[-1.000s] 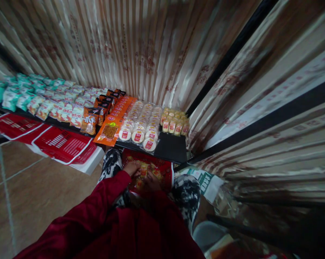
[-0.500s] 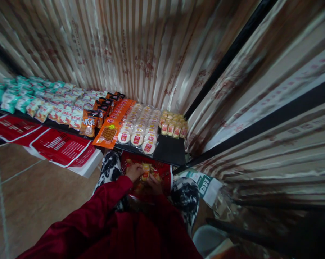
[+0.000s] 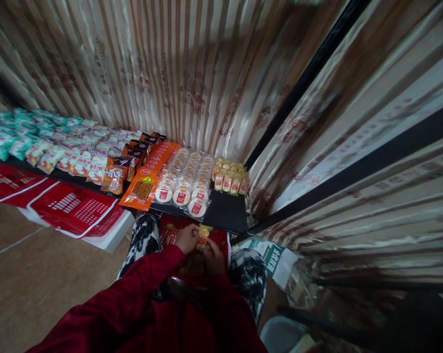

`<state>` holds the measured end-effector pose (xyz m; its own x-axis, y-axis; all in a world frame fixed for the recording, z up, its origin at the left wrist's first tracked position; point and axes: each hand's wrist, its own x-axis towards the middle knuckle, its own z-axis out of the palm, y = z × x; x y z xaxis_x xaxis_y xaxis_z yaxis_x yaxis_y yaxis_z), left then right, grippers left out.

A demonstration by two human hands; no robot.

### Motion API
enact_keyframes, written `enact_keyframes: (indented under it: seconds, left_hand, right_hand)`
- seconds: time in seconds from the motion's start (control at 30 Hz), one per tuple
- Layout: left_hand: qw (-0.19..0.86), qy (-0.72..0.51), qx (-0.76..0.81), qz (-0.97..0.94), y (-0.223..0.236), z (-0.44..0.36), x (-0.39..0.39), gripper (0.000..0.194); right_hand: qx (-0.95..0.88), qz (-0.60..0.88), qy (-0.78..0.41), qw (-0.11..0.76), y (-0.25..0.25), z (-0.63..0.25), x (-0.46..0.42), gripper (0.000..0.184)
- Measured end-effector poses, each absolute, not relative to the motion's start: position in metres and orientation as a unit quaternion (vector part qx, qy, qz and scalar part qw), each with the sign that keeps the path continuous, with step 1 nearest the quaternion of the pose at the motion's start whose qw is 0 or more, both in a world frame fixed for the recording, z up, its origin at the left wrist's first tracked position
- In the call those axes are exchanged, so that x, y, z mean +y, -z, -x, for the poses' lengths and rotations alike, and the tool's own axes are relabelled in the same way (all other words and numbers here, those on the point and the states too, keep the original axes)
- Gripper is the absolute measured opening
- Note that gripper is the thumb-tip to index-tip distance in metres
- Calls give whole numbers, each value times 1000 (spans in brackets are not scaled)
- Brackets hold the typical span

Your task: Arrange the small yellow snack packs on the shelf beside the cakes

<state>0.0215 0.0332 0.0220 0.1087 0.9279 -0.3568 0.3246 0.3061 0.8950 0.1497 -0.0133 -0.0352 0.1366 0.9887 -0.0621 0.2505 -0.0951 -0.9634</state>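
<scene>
Between my hands is a small yellow snack packet (image 3: 203, 236) with a red label. My left hand (image 3: 188, 238) is closed on its left edge, and my right hand (image 3: 213, 256) grips its lower right side. Below them, over my lap, lies a red bag (image 3: 168, 226) with more yellow packets, mostly dim and partly covered by my hands. On the black shelf (image 3: 228, 211) ahead stand rows of similar small yellow packets (image 3: 230, 177). Left of those lie rows of round white crackers (image 3: 182, 196) in clear wrappers.
Farther left on the shelf are an orange snack bag (image 3: 142, 189), orange-black bags (image 3: 117, 171), white bags (image 3: 74, 159) and teal bags (image 3: 4, 142). Red printed bags (image 3: 76, 203) hang below. A striped curtain (image 3: 192, 73) and black poles (image 3: 302, 88) stand behind and right; a pale bucket (image 3: 282, 333) sits lower right.
My view has shifted slightly, so the shelf appears lower and farther left. Both hands stay on the yellow packet, which now looks tilted.
</scene>
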Motion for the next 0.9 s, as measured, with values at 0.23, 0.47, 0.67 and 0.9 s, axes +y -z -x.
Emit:
enact_keyframes:
  seconds: [0.23,0.47,0.67,0.9]
  left_hand:
    - [466,-292,609,-572,-34,-38,45,6]
    - [438,-278,616,-593,-65,-54,59,14]
    - [422,-271,608,-615,-87,-68,72,17]
    - [395,-268,607,-635,-87,-78,81,19]
  right_hand:
    - [-492,637,-382,454,13,-155,-7,52]
    - [-513,664,-277,468,0,-166,11,41]
    - [-602,668,-114,422,1,-187,34,43]
    - [-618,667,-56,413,-1,-194,47,36]
